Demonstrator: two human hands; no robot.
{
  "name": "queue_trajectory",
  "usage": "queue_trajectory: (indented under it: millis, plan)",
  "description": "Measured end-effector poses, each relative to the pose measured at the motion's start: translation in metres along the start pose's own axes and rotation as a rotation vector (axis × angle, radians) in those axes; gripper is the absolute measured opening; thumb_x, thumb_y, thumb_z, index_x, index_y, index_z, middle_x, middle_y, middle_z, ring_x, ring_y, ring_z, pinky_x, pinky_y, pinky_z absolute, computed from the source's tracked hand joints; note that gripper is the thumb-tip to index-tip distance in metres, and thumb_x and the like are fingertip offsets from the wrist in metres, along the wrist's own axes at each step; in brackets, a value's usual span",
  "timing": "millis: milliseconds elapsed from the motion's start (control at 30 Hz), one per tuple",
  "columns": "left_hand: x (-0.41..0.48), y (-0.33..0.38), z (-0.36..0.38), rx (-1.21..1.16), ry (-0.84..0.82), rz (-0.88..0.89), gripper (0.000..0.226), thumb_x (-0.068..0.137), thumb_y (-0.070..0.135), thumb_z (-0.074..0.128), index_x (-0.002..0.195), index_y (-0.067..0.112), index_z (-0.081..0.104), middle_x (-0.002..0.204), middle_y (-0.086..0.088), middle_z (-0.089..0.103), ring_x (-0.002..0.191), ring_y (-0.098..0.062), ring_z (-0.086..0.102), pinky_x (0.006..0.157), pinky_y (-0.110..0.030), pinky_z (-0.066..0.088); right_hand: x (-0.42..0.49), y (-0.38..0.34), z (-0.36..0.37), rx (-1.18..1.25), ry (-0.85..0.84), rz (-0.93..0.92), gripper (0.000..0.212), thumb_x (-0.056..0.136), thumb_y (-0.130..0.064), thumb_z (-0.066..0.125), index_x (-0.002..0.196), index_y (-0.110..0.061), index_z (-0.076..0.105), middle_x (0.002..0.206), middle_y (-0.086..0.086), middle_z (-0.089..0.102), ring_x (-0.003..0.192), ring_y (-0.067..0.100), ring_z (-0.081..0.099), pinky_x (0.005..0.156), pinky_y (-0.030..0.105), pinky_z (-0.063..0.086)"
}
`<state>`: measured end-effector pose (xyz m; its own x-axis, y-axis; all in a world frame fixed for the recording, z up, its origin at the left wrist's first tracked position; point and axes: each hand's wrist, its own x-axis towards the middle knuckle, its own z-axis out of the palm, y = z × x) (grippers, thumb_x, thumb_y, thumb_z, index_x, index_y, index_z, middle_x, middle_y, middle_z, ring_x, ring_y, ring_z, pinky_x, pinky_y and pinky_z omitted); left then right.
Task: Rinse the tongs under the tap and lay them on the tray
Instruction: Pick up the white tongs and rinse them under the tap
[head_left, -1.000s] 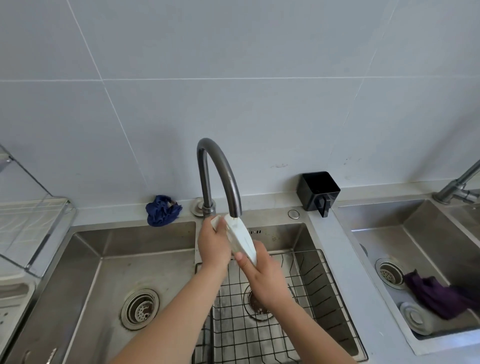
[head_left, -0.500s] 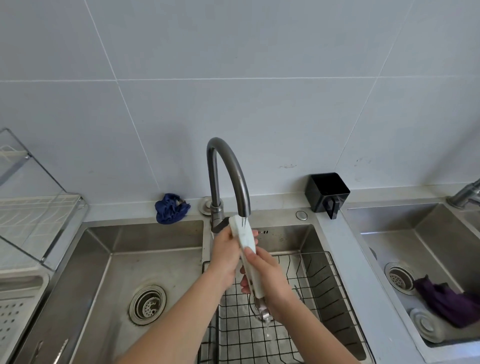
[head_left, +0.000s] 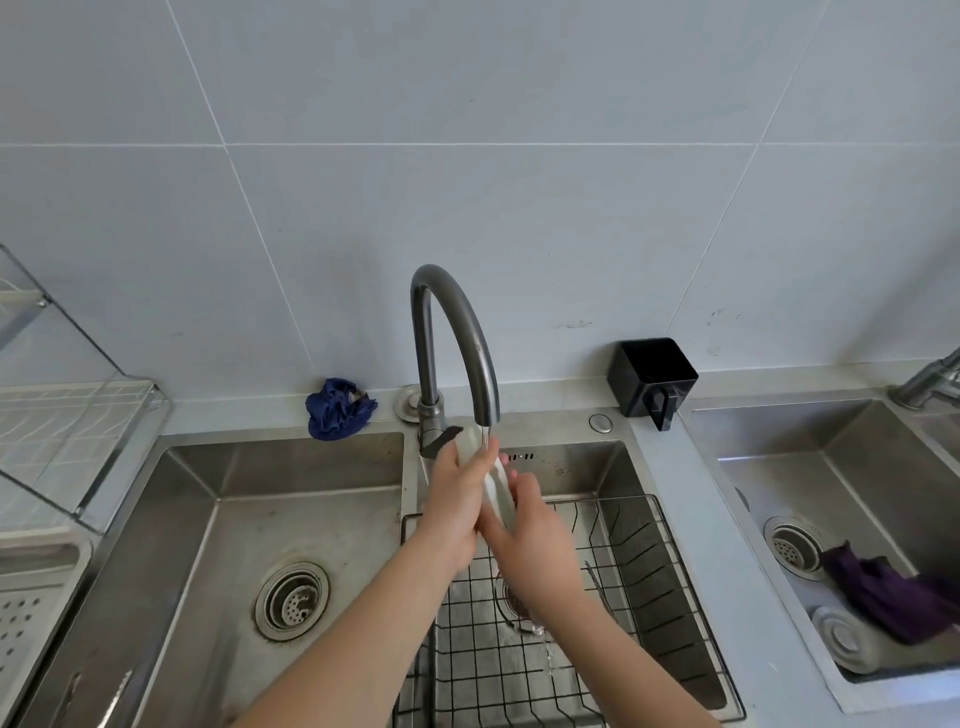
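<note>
White-handled tongs (head_left: 497, 486) are held under the curved grey tap (head_left: 456, 332), whose thin stream of water falls on their upper end. My left hand (head_left: 454, 501) wraps the tongs from the left. My right hand (head_left: 535, 540) grips them lower down from the right. The metal tips (head_left: 530, 626) stick out below my right wrist, dripping water over the wire basket (head_left: 639, 566). A white perforated tray (head_left: 31, 613) lies at the far left edge.
Left sink basin (head_left: 234, 545) with drain sits beside the basket basin. A blue cloth (head_left: 337, 408) and a black holder (head_left: 652, 382) stand on the back ledge. A glass rack (head_left: 78, 431) is at left. A second sink (head_left: 831, 509) at right holds a purple cloth (head_left: 893, 592).
Both hands have slid along the tongs under the stream, the left closing further around the handle; the view has shifted slightly so the sink sits further right.
</note>
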<state>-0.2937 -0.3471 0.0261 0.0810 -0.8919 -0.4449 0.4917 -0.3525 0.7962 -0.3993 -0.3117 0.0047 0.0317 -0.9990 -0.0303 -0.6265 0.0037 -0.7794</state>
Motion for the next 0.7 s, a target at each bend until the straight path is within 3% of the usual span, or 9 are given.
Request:
queue_trajectory:
  millis: [67,100,167,267,367,433,500,633,700]
  plan:
    - [0.001,0.005,0.000,-0.020,0.047,-0.019,0.014,0.091,0.014,0.068,0.103,0.010,0.064,0.094,-0.017,0.071,0.071,-0.024,0.072,0.062,-0.039,0.061,-0.003,0.001,0.002,-0.036,-0.023,-0.030,0.036,0.089,-0.063,0.053,0.106,-0.035,0.039,0.072,-0.018,0.057,0.059,0.000,0.055,0.048,0.021,0.037]
    - [0.002,0.008,-0.002,-0.053,0.038,-0.047,0.012,0.090,0.008,0.064,0.102,0.008,0.064,0.095,-0.019,0.072,0.073,-0.025,0.073,0.062,-0.040,0.062,-0.003,0.002,0.002,-0.023,-0.035,-0.018,0.035,0.089,-0.061,0.056,0.107,-0.037,0.039,0.074,-0.018,0.058,0.062,-0.001,0.057,0.049,0.020,0.039]
    - [0.001,0.010,-0.008,-0.114,0.000,-0.117,0.030,0.085,0.002,0.059,0.115,0.002,0.062,0.111,-0.022,0.073,0.087,-0.028,0.075,0.065,-0.043,0.061,-0.006,0.003,0.000,-0.053,-0.038,-0.029,0.037,0.086,-0.061,0.058,0.111,-0.036,0.045,0.075,-0.016,0.062,0.064,0.001,0.060,0.051,0.022,0.044]
    - [-0.003,0.003,-0.014,-0.090,0.024,-0.127,0.043,0.083,0.000,0.060,0.127,0.003,0.059,0.115,-0.023,0.072,0.097,-0.033,0.072,0.078,-0.048,0.059,-0.012,0.007,-0.006,-0.153,-0.063,-0.030,0.050,0.080,-0.071,0.053,0.116,-0.035,0.050,0.078,-0.014,0.066,0.067,0.003,0.062,0.054,0.025,0.048]
    - [-0.007,-0.003,-0.021,-0.052,0.146,-0.039,0.036,0.089,0.002,0.064,0.123,0.009,0.058,0.109,-0.024,0.070,0.099,-0.036,0.071,0.088,-0.054,0.058,-0.021,0.018,-0.014,-0.248,-0.099,0.050,0.064,0.069,-0.074,0.052,0.120,-0.035,0.049,0.080,-0.011,0.066,0.068,0.005,0.064,0.056,0.029,0.052]
    - [-0.008,-0.001,-0.030,0.026,0.206,0.035,0.025,0.093,0.007,0.062,0.118,0.012,0.060,0.109,-0.018,0.070,0.103,-0.032,0.071,0.087,-0.051,0.059,-0.029,0.029,-0.021,-0.296,-0.121,0.122,0.065,0.068,-0.073,0.056,0.118,-0.033,0.048,0.077,-0.010,0.066,0.063,0.005,0.065,0.055,0.029,0.054]
    - [-0.009,0.000,-0.043,0.187,0.203,0.101,0.017,0.095,0.011,0.060,0.111,0.015,0.064,0.111,-0.013,0.069,0.103,-0.025,0.070,0.084,-0.041,0.060,-0.037,0.043,-0.028,-0.367,-0.122,0.173,0.065,0.068,-0.072,0.060,0.116,-0.029,0.050,0.083,-0.011,0.064,0.065,0.005,0.064,0.055,0.030,0.055]
    - [-0.023,-0.018,-0.075,0.915,0.076,0.255,0.023,0.095,0.019,0.057,0.116,0.028,0.063,0.115,0.008,0.066,0.104,-0.009,0.063,0.086,-0.028,0.050,-0.051,0.070,-0.040,-0.530,-0.134,0.270,0.080,0.068,-0.081,0.058,0.124,-0.024,0.053,0.111,-0.007,0.056,0.082,0.013,0.058,0.065,0.032,0.050]
    - [-0.032,-0.036,-0.089,1.132,0.020,0.287,0.027,0.096,0.020,0.057,0.120,0.030,0.061,0.116,0.016,0.061,0.106,-0.005,0.060,0.082,-0.021,0.044,-0.056,0.078,-0.041,-0.611,-0.164,0.313,0.080,0.069,-0.083,0.056,0.122,-0.023,0.054,0.115,-0.006,0.056,0.082,0.015,0.056,0.065,0.032,0.046]
